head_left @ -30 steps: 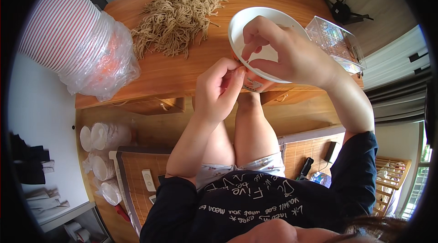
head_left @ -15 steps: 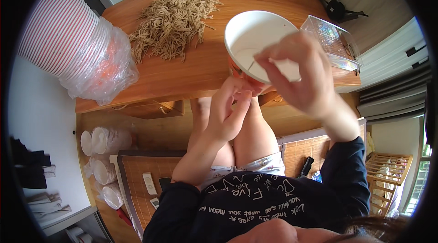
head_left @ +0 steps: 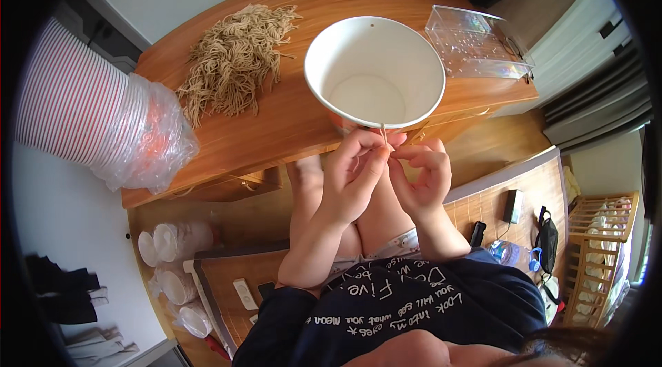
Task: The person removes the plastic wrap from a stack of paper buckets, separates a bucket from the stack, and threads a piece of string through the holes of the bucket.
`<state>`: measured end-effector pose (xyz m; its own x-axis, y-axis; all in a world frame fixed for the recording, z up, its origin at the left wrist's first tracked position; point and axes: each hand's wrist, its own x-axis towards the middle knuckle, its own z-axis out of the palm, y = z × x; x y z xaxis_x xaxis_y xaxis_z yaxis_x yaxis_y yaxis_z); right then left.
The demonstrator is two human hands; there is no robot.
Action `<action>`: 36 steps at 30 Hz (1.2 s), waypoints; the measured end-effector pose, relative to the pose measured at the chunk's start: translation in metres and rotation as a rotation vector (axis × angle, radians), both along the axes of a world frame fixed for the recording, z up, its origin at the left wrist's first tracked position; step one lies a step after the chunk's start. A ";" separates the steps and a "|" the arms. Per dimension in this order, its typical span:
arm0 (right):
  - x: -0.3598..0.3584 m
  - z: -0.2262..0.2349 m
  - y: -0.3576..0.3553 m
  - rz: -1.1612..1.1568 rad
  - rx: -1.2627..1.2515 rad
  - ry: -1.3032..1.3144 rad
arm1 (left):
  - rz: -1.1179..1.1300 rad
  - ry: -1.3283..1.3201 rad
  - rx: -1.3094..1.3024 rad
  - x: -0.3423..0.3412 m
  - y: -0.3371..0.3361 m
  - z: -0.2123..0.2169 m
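A large white paper bucket (head_left: 338,77) with an orange outside stands at the table's near edge, its mouth tilted toward me. One thin beige cord (head_left: 383,134) hangs over the near rim. Just below that rim, my left hand (head_left: 350,181) pinches the cord between thumb and fingers. My right hand (head_left: 422,179) meets it from the right, thumb and forefinger closed on the cord's end. The exact crossing of the strands is hidden by the fingertips. A loose pile of beige cords (head_left: 238,60) lies on the table to the left of the bucket.
Nested paper buckets (head_left: 76,98), partly in clear plastic, rise at the left. A clear box (head_left: 476,46) with small bits sits right of the bucket on the wooden table (head_left: 234,143). Wrapped white tubs (head_left: 179,243) stand on the floor; a bottle (head_left: 507,253) lies on the mat beside me.
My right hand has come down from over the bucket's mouth to beside my left hand. The cord now hangs over the near rim. The view has shifted slightly.
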<state>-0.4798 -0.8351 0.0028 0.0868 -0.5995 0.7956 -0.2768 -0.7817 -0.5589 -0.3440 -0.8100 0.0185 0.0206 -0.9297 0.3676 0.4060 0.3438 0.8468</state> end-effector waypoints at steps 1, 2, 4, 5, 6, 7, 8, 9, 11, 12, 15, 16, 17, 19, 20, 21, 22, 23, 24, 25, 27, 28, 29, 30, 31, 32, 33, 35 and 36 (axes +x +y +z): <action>-0.001 -0.001 -0.002 0.037 -0.006 -0.015 | 0.027 -0.090 -0.009 0.002 0.002 0.001; -0.001 -0.001 -0.001 0.030 -0.005 -0.020 | 0.019 -0.094 -0.008 0.001 0.004 0.002; 0.003 0.001 0.001 0.146 0.112 -0.154 | 0.087 -0.129 -0.047 0.000 0.006 0.005; 0.004 0.000 0.003 0.163 0.148 -0.155 | 0.130 -0.241 -0.066 0.001 0.008 0.006; 0.006 -0.001 0.004 0.128 0.132 -0.114 | 0.125 -0.243 -0.065 0.000 0.009 0.008; 0.008 -0.002 0.005 0.098 0.117 -0.070 | 0.159 -0.257 -0.051 0.000 0.011 0.009; 0.011 -0.005 0.009 0.118 0.178 -0.098 | 0.193 -0.272 -0.036 0.001 0.013 0.010; 0.012 -0.006 0.010 0.120 0.178 -0.099 | 0.166 -0.244 -0.031 0.003 0.014 0.009; 0.014 -0.008 0.013 0.189 0.287 -0.163 | 0.170 -0.268 -0.051 0.004 0.014 0.009; 0.014 -0.008 0.015 0.191 0.287 -0.163 | 0.172 -0.290 -0.072 0.004 0.014 0.008; 0.009 0.002 0.018 0.499 0.532 -0.407 | 0.195 -0.258 -0.076 0.003 0.016 0.008; 0.007 0.006 0.020 0.541 0.569 -0.471 | 0.248 -0.263 -0.080 0.003 0.016 0.006; 0.005 0.008 0.021 0.583 0.606 -0.535 | 0.249 -0.264 -0.079 0.006 0.016 0.003; 0.001 0.011 0.022 0.613 0.626 -0.548 | 0.422 -0.489 -0.196 0.011 0.015 -0.004; 0.000 0.013 0.024 0.600 0.585 -0.516 | 0.421 -0.487 -0.195 0.009 0.015 -0.006; -0.001 0.014 0.025 0.587 0.544 -0.483 | 0.421 -0.405 -0.174 0.006 0.015 -0.007; 0.000 0.014 0.028 0.562 0.555 -0.469 | 0.424 -0.326 -0.154 0.004 0.016 -0.007; 0.000 0.013 0.029 0.565 0.557 -0.469 | 0.427 -0.326 -0.153 0.001 0.017 -0.006; 0.000 0.011 0.029 0.521 0.479 -0.382 | 0.381 -0.207 -0.099 -0.002 0.020 -0.004; 0.000 0.010 0.029 0.476 0.401 -0.296 | 0.334 -0.088 -0.047 -0.003 0.021 -0.003; 0.003 0.011 0.028 0.432 0.360 -0.242 | 0.315 -0.088 -0.032 -0.002 0.022 -0.003; 0.004 0.011 0.028 0.386 0.318 -0.189 | 0.293 -0.087 -0.017 -0.002 0.022 -0.003; 0.005 0.010 0.028 0.387 0.320 -0.186 | 0.294 -0.084 -0.015 -0.002 0.022 -0.004; 0.006 0.008 0.028 0.374 0.323 -0.191 | 0.296 -0.092 -0.014 -0.001 0.021 -0.006; 0.007 0.006 0.028 0.364 0.327 -0.197 | 0.299 -0.102 -0.012 0.000 0.021 -0.007; 0.007 0.003 0.027 0.366 0.329 -0.195 | 0.301 -0.101 -0.011 -0.001 0.021 -0.007; 0.007 -0.001 0.027 0.308 0.316 -0.167 | 0.302 -0.075 -0.004 -0.001 0.021 -0.007; 0.006 -0.004 0.027 0.249 0.305 -0.137 | 0.301 -0.048 0.006 -0.001 0.021 -0.007; 0.006 -0.005 0.027 0.216 0.314 -0.124 | 0.269 -0.007 0.018 -0.001 0.021 -0.005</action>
